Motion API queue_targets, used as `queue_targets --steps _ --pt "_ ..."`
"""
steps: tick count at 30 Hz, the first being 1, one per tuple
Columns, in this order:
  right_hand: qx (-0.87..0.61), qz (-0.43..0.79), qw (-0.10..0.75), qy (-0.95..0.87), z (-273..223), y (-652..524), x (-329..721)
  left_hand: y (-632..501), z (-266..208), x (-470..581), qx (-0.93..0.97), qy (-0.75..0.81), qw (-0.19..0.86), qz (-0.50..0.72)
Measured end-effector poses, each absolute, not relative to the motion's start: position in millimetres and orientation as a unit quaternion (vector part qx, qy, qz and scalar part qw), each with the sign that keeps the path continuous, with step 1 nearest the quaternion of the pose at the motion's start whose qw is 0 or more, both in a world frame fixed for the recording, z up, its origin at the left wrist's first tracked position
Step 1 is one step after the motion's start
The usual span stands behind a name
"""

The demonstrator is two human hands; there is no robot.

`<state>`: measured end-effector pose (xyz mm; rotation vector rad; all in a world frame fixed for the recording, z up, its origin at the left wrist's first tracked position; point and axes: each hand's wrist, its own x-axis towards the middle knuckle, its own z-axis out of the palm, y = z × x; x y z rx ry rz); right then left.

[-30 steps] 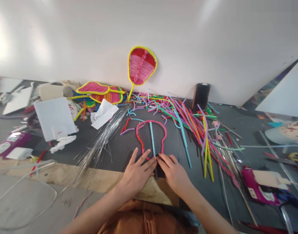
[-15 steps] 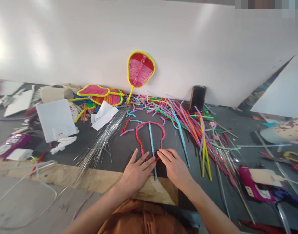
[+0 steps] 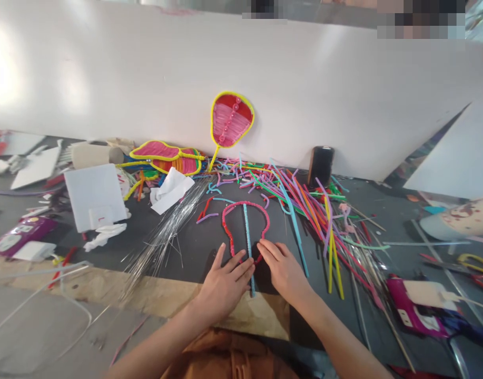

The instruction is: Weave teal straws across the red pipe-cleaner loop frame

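Red-pink loop (image 3: 268,218): left hand (image 3: 224,282) flat, fingers spread across base; right hand (image 3: 287,272), grip unclear, now farther from left.

open lane between pink loop (image 3: 268,218) and silver wires (image 3: 167,223); coloured stick heap (image 3: 304,197) bars right side.

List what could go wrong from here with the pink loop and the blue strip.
The blue strip might slide sideways across the pink loop if the left hand, whose fingers rest near their lower crossing, shifts. The right hand, at the loop's lower right, could press that curve out of shape.
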<state>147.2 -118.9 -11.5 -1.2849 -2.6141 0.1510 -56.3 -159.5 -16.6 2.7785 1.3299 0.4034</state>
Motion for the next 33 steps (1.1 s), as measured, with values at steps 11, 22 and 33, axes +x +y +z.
queue_targets --steps 11,22,33 --pt "-0.469 0.232 0.252 -0.814 -11.8 -106.5 167.3 -159.8 -12.5 -54.9 0.885 0.438 0.042 0.154" --pt "-0.564 0.436 0.293 -0.637 10.3 -89.9 167.5 -122.4 21.0 -9.3 0.833 0.532 0.019 0.148" --pt "-0.428 0.710 0.395 -0.396 -5.7 -77.1 141.4 -102.2 27.2 -9.0 0.819 0.521 0.010 0.241"
